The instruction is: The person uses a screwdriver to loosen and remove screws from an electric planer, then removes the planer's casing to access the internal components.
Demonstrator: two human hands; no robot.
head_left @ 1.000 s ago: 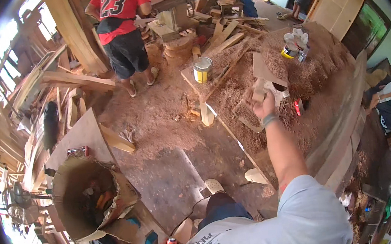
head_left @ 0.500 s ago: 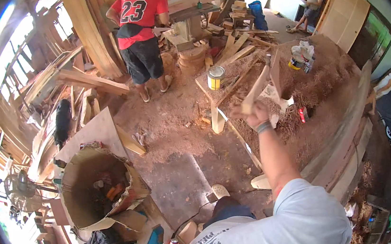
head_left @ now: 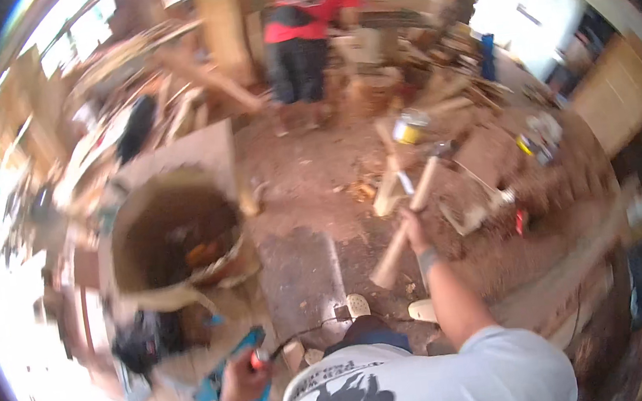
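Note:
My right hand (head_left: 416,231) is closed around the pale wooden shaft of a long tool (head_left: 397,253). Its dark head points up and away, over the shavings-covered surface; motion blur hides the exact kind. The shaft's flared end hangs above the floor in front of my feet. At the lower left, my left hand (head_left: 240,380) grips a tool with a red-orange handle end (head_left: 259,358); the rest of that tool is hidden. Beside this hand lies a blue object (head_left: 253,341).
A large torn cardboard box (head_left: 127,252) with scraps inside stands left, a black bag (head_left: 146,340) below it. A yellow-labelled can (head_left: 410,126) and a red item (head_left: 521,222) sit right. A person in a red shirt (head_left: 308,6) stands ahead near stacked lumber.
The view has shifted and blurred. My right hand has come lower and nearer, and the wooden-shafted tool has swung so its flared end points toward me. My left hand has moved up slightly, leftward.

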